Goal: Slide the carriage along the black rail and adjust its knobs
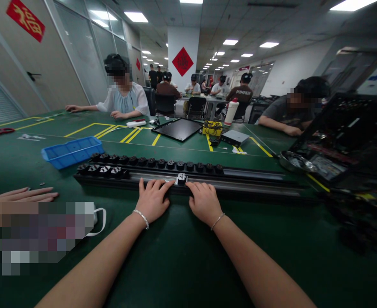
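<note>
A long black power track [252, 187] lies crosswise on the green table. In its channel sits one black socket module [181, 179] with pale metal sides. My left hand [152, 197] rests over the track's near edge, its index finger against the module's left side. From the other side, my right hand [204, 200] curls over the edge, fingertips against the module's right. Several more socket modules [105, 170] stand at the track's left end. Behind runs a second black track [255, 173], holding a row of similar modules [161, 163]. The fingers partly hide the near track.
A blue bin [73, 152] stands back left. Another person's hand [22, 196] lies at left, beside a blurred patch. At right are a metal bowl [296, 161] and dark equipment [351, 145]. Farther back are a black panel [177, 128], a grey box [235, 138] and a bottle [231, 112].
</note>
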Motion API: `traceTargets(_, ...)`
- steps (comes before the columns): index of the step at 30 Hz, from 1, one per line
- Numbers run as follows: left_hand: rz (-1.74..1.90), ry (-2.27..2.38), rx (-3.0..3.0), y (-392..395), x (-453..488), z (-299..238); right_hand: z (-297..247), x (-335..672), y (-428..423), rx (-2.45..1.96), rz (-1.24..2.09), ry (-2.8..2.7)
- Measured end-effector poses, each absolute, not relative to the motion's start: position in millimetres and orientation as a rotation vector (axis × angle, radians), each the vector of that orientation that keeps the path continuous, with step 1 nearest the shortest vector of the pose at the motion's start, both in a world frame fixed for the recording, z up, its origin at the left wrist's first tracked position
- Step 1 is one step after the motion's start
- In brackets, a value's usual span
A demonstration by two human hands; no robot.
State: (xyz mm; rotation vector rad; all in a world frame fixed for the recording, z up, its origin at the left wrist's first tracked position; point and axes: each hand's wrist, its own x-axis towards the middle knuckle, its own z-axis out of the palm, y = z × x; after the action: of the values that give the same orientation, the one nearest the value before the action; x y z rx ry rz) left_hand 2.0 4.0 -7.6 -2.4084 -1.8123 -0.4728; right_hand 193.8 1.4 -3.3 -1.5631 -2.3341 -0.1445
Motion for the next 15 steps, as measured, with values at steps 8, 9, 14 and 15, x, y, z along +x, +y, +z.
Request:
traceTargets(8, -0.478, -1.805, -2.414, 3.1, 2.6, -5.7, -3.6, 195.0, 2.9, -1.566, -0.141, -2.316)
traceTargets(9, -0.477, -1.806, -2.413, 3.1, 2.8, -5.6, -3.7, 195.2, 3.3, -1.571, -0.137, -2.316)
traceTargets(14, -0.455, -1.832, -2.413, 3.1, 3.1, -5.4, -3.9, 196.1, 4.0, -1.573, -0.138, -2.317)
traceTargets(15, -0.454, -1.834, -2.415, 3.2, 3.0, -5.3, -4.1, 196.3, 4.0, -1.571, -0.141, -2.318)
